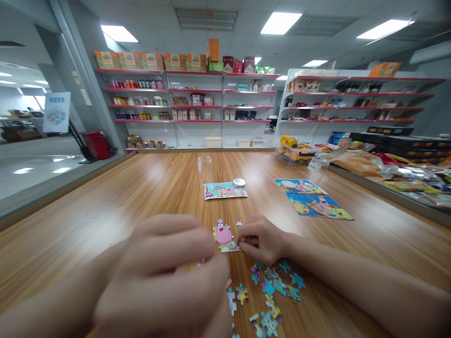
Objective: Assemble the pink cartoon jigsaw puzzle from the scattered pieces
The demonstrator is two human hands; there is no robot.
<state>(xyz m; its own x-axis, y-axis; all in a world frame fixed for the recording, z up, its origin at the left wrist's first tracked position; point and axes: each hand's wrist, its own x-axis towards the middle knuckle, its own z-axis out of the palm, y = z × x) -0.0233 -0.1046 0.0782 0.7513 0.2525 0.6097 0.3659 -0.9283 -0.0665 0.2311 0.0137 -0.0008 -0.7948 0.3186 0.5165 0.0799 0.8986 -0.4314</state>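
My left hand [169,277] looms large and blurred close to the camera, its fingers curled together. A bit of colour shows between them, but I cannot tell whether it is held. My right hand [262,239] pinches a small jigsaw piece [242,240], mostly hidden by the fingertips, at the right edge of a partly joined jigsaw puzzle [224,235] with a pink figure. Just beyond these fingers lies a single loose piece [239,223]. Several loose jigsaw pieces [278,281] are scattered below my right wrist, and a yellowish piece [242,294] lies nearer my left hand.
Beyond the puzzle, a clear jar [205,170] stands by a picture sheet [220,192] bearing a round lid [239,183]. Two blue picture sheets [322,206] lie at right, one under another lid [288,185]. A toy bin [296,152] and packaged goods [380,169] line the right side.
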